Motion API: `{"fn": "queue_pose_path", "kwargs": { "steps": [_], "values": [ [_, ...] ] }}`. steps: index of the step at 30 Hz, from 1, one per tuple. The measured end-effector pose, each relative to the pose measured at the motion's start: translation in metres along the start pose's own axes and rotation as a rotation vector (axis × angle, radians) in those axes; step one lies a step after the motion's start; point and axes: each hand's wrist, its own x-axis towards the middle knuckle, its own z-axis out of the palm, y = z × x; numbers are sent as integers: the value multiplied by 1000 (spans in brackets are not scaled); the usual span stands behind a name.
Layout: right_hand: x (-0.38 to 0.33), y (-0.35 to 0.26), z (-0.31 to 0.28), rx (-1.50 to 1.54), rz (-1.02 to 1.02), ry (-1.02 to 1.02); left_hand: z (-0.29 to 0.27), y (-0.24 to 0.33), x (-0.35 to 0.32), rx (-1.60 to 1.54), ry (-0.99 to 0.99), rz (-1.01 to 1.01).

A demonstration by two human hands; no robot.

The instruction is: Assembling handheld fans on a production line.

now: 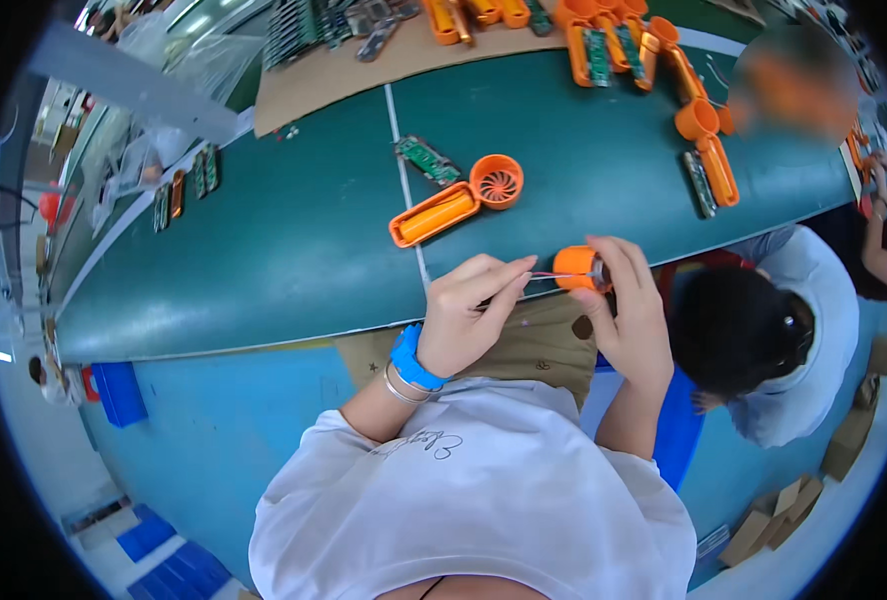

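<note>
My right hand (pixel 629 315) curls around a small orange round part (pixel 572 266) with a dark and silvery piece at its right end, close to the table's front edge. Thin red and white wires (pixel 549 275) run from that part leftward into the pinched thumb and forefinger of my left hand (pixel 474 310). Just beyond my hands lies an orange handheld fan housing (pixel 439 216) with a round grille (pixel 498 182) and an orange cylinder in its open handle. Beside its handle rests a green circuit board (pixel 429 160).
Cardboard (pixel 334 90) along the far side bears circuit boards and orange parts. More orange housings (pixel 709 140) lie at the far right, next to a board (pixel 700 185). Several small boards (pixel 206 170) lie left. A person in pale clothing (pixel 794 340) sits close on my right.
</note>
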Motion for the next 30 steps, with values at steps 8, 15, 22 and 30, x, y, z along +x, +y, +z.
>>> {"fn": "queue_pose_path", "kwargs": {
  "steps": [8, 15, 22, 30],
  "values": [
    [19, -6, 11, -453, -115, 52, -4, -16, -2, 434, 74, 255],
    [42, 9, 27, -537, -549, -136, -6, -17, -2, 423, 93, 241],
    [50, -2, 14, -468, -965, -77, -29, 7, -7, -347, 62, -256],
    [47, -17, 20, -398, -975, 44, -52, 14, -5, -746, -24, -412]
  ]
}}
